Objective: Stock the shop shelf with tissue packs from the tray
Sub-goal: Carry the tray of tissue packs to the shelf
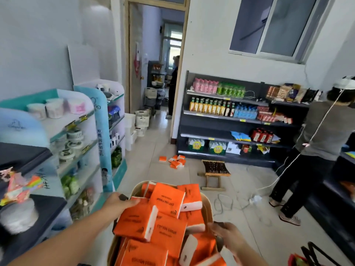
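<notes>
Tan tray [209, 205]: heaped above its rim with orange tissue packs [167, 204], lying crosswise over one another.
Tiled floor [249, 237]: a cluster of loose packs [175, 161] near the foot of the dark shelf [207, 125]. Folding stool [215, 169] just beside them. White cable [255, 198] trails over the tiles. White baskets [142, 120] stand by the doorway.
Dark shelf: bottles [209, 108] in rows on the upper tiers.

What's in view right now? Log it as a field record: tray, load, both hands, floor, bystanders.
tray: beige oval tray, held at both sides
load: orange plastic-wrapped tissue packs, heaped above the rim
left: left hand grips the dark handle on the tray's left side
right: right hand grips the dark handle on its right side
floor: loose orange tissue packs scattered on the tiles before the dark metal drinks shelf; wooden folding stool beside them
bystanders: person in a grey top at the right-hand shelving
</notes>
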{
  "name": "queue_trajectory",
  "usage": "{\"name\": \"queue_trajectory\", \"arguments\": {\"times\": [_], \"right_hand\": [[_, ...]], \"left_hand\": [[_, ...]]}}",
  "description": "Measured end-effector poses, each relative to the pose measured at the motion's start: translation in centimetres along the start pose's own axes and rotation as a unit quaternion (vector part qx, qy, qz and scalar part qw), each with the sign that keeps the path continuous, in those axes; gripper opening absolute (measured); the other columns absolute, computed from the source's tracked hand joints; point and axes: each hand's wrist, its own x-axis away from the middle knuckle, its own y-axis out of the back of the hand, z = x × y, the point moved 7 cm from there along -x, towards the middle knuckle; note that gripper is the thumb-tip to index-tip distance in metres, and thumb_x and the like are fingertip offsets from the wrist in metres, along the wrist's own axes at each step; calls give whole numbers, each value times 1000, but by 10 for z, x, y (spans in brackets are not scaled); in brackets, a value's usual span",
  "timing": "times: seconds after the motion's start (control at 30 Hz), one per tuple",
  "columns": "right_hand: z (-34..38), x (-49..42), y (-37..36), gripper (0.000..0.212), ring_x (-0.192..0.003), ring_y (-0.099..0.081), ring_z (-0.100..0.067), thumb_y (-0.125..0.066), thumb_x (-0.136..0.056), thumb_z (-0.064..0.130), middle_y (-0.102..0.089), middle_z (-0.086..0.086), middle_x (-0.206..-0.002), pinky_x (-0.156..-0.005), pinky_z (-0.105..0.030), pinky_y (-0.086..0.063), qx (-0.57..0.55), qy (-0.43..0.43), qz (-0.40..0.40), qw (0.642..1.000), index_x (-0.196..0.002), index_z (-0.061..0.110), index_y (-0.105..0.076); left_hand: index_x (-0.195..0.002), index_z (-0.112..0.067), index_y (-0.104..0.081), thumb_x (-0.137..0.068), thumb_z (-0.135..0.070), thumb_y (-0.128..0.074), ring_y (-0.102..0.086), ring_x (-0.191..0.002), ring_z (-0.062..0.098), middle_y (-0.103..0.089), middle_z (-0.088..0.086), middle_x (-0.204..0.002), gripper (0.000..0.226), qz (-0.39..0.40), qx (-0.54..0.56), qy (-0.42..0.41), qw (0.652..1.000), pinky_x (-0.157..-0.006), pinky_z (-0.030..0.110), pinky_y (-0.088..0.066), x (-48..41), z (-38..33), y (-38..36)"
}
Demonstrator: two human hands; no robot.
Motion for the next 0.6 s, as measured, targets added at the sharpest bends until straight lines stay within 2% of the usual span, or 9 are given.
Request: {"name": "queue_trajectory", "arguments": {"times": [0.1, 0.17, 0.27, 0.33, 0.4, 0.5, 0.57, 0.6], "right_hand": [[41, -30, 8, 55, -75, -70, -26, -83, -61, 42, -75, -11, -82, -68, -31, -49, -30, 2, -6, 1000, -94, -1, -72], [63, -57, 16, 45, -73, -67, -26, -80, -70, 29, -73, -14, -81, -65, -29, -47, -66, 20, -10, 998, -95, -6, -69], [95, -94, 25, 16, -76, -68, -25, -71, -84, 15, -75, -11, -78, -64, -30, -46, -92, 38, -17, 995, -91, 0, -68], [113, -123, 31, 8, -73, -67, -22, -68, -86, 12, -73, -7, -72, -63, -29, -45, -95, 46, -25, 994, -85, 4, -67], [126, -155, 35, 9, -71, -67, -20, -69, -85, 13, -73, -6, -71, -64, -29, -44, -98, 50, -33, 993, -85, 5, -68], [144, -207, 39, 23, -86, -68, -23, -74, -80, 23, -74, -11, -91, -79, -34, -46, -112, 38, -48, 992, -96, 8, -68], [157, -239, 43, 43, -95, -66, -25, -79, -75, 31, -73, -11, -100, -87, -39, -47, -123, 30, -62, 990, -107, 7, -63], [163, -256, 46, 48, -95, -65, -26, -79, -74, 32, -72, -11, -100, -87, -39, -48, -121, 26, -70, 990, -110, 6, -62]], "left_hand": [[-99, -4, -59, -75, -28, -81, -64, -90, 24, -70, 12, -95, 40, -13, 3, 11, 1000, -77, 36, -50, -41, -24, -9], [-103, -6, -58, -75, -29, -80, -64, -90, 23, -69, 10, -98, 42, -14, 9, 11, 1000, -75, 36, -49, -72, -40, -17], [-105, -10, -54, -75, -31, -80, -60, -87, 18, -66, 7, -100, 45, -11, 5, 8, 1000, -69, 31, -44, -117, -67, -27], [-106, -9, -56, -74, -32, -81, -62, -89, 21, -67, 8, -100, 47, -7, 8, -2, 1000, -72, 33, -47, -152, -84, -32], [-106, -9, -60, -73, -33, -81, -64, -90, 22, -69, 8, -99, 47, -1, 4, -5, 1000, -69, 32, -47, -184, -98, -38], [-97, -11, -58, -79, -25, -77, -58, -81, 15, -64, 3, -90, 30, -3, 16, -17, 1000, -61, 26, -39, -236, -122, -48], [-101, -11, -57, -76, -25, -79, -57, -84, 16, -64, 5, -94, 36, 0, 17, -18, 1000, -63, 28, -40, -270, -135, -54], [-105, -9, -56, -74, -27, -81, -58, -88, 19, -64, 7, -99, 44, 1, 17, -19, 1000, -67, 30, -42, -291, -143, -57]]}}
